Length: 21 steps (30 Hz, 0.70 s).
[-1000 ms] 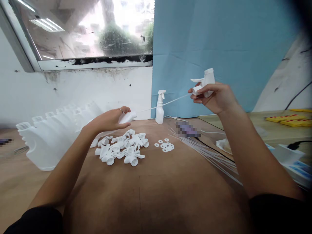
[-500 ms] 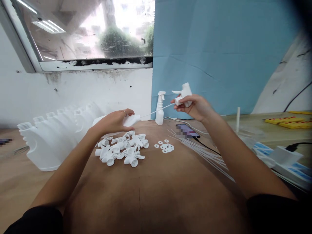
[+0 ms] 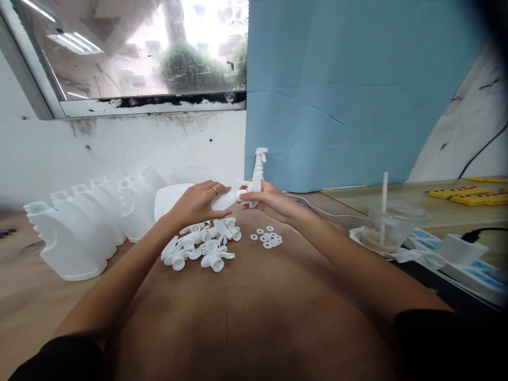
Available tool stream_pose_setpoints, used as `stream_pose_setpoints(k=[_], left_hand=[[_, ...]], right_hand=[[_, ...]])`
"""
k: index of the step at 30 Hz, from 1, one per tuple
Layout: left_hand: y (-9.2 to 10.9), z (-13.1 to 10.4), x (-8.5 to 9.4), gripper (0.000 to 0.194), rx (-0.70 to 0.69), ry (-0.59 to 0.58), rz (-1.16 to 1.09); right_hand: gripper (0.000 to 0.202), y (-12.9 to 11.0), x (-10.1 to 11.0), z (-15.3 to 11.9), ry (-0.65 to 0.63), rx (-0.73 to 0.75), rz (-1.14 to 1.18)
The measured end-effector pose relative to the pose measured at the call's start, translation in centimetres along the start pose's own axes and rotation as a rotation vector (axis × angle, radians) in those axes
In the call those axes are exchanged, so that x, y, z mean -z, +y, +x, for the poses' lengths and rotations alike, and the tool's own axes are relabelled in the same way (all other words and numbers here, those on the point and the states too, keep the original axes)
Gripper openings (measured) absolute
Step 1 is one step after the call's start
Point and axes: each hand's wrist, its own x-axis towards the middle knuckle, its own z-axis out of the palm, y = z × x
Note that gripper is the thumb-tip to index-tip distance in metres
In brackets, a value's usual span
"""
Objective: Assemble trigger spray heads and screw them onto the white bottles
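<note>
My left hand (image 3: 202, 201) is wrapped round the neck end of a white plastic bottle (image 3: 166, 198), which is tilted on its side with its mouth to the right. In my right hand (image 3: 272, 201) is a white trigger sprayer head (image 3: 241, 196), its collar up against the bottle's mouth. The dip tube is out of sight, and whether the collar is seated on the thread I cannot tell. Below my left hand lies a pile of loose trigger sprayer heads (image 3: 214, 262). Small white washers (image 3: 272, 241) are scattered to the right of the pile.
Several open white bottles (image 3: 73, 238) stand in rows at the left. A complete spray bottle (image 3: 259, 164) stands behind my right hand. To the right are a plastic cup with a straw (image 3: 383, 227), a power strip (image 3: 472, 275) and yellow packs (image 3: 468, 196).
My right hand has moved left and down, bringing the sprayer head to the bottle's mouth. The dip tube, visible between them before, is now hidden. My left hand still holds the bottle.
</note>
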Motion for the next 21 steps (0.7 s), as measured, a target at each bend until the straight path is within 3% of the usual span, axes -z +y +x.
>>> stream_pose_setpoints(k=[5, 8, 21], left_hand=[[-0.1, 0.0, -0.6, 0.046, -0.04, 0.02, -0.001], [-0.1, 0.0, -0.8, 0.044, -0.062, 0.043, 0.01], [0.1, 0.0, -0.9, 0.041, -0.132, 0.146, 0.074]], right_hand=[[0.037, 0.2, 0.3, 0.0, -0.049, 0.002, -0.039], [0.03, 0.2, 0.3, 0.0, -0.061, -0.003, -0.1], [0.051, 0.6, -0.7, -0.3, 0.096, 0.136, -0.179]])
